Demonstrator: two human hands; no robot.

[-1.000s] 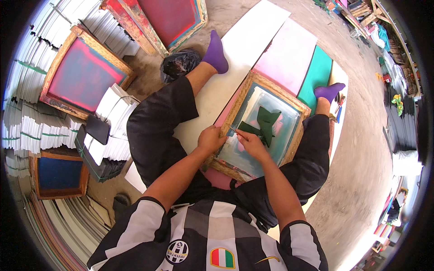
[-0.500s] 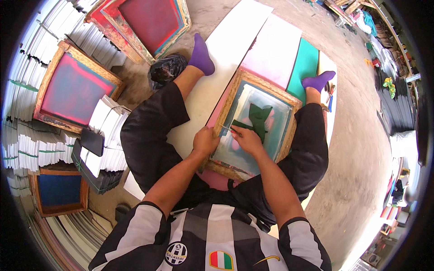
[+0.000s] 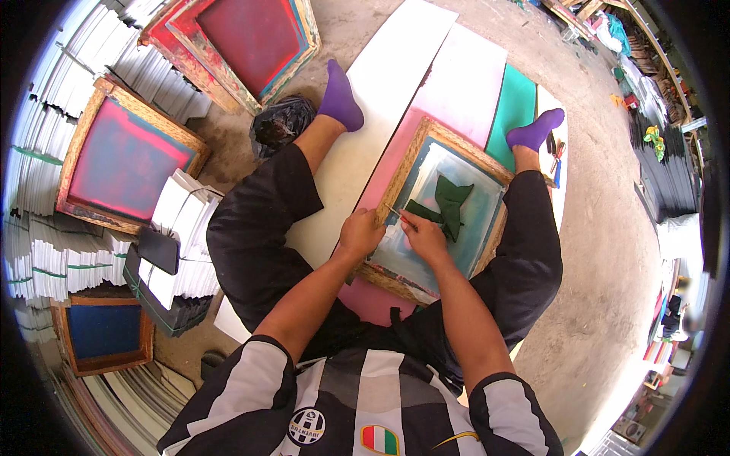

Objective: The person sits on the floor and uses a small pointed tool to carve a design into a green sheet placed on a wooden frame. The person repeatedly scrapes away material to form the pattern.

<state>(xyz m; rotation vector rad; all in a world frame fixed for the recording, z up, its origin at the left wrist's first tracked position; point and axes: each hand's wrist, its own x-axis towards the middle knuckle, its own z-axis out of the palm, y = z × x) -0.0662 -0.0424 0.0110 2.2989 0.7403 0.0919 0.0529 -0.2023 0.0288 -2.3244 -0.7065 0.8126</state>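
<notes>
Between my legs lies a wooden-framed printing screen (image 3: 386,188) with blue-grey mesh, slightly tilted. My left hand (image 3: 360,234) is closed at its left bar, with the fingertips partly hidden. My right hand (image 3: 424,237) reaches over the mesh and pinches a slim screwdriver-like tool (image 3: 395,211). The tool's thin metal shaft points left, its tip at the inner edge of the left bar; most of its handle is hidden in my fingers. Just beyond my right hand, a crumpled dark green cloth (image 3: 452,202) rests on the mesh.
White boards (image 3: 395,57) and a green board (image 3: 513,102) lie under the screen and my feet. Hand tools (image 3: 558,163) lie by my right foot. At left stand more framed screens (image 3: 122,167), a black plastic bag (image 3: 280,123) and bundled white sheet stacks (image 3: 186,220).
The screen and the cloth on it have shifted a little to the right, and both hands have moved with them. The tool's tip remains at the left bar.
</notes>
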